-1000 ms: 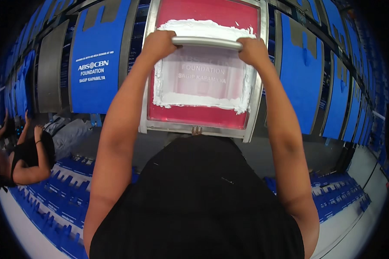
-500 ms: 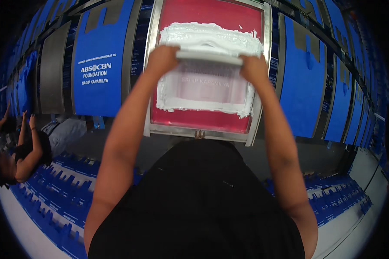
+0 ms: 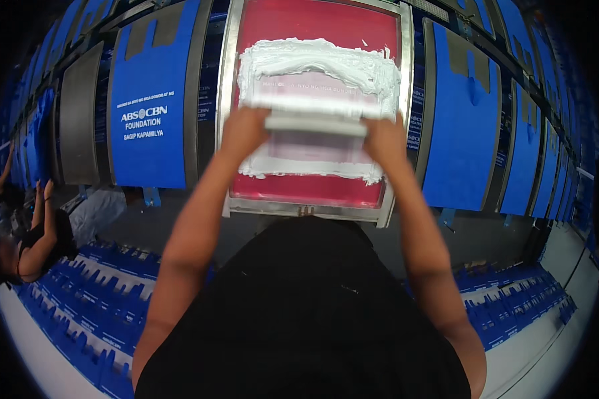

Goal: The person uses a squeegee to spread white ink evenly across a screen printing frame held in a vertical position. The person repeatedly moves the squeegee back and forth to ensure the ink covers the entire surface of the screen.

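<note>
My left hand (image 3: 245,135) and my right hand (image 3: 384,139) are closed on the two ends of a long, pale squeegee (image 3: 316,125), held crosswise over a screen-printing screen with red mesh (image 3: 318,23) in a metal frame (image 3: 404,36). Thick white ink (image 3: 323,54) rings a translucent, pinkish window in the mesh, with faint lettering showing through. The squeegee lies over the middle of that window, a white smear along its far side; both hands are slightly blurred. My dark-clothed torso fills the lower middle.
Blue fabric bag panels (image 3: 146,100) lie on grey boards (image 3: 80,123) in a row to left and right (image 3: 462,139). Racks of blue pieces (image 3: 100,306) show at lower left and lower right. A co-worker (image 3: 36,243) is at the left edge, another person's arm beyond.
Both my hands have pulled the squeegee toward me, from the far edge of the window down to its middle. The white ink band at the far edge now shows uncovered.
</note>
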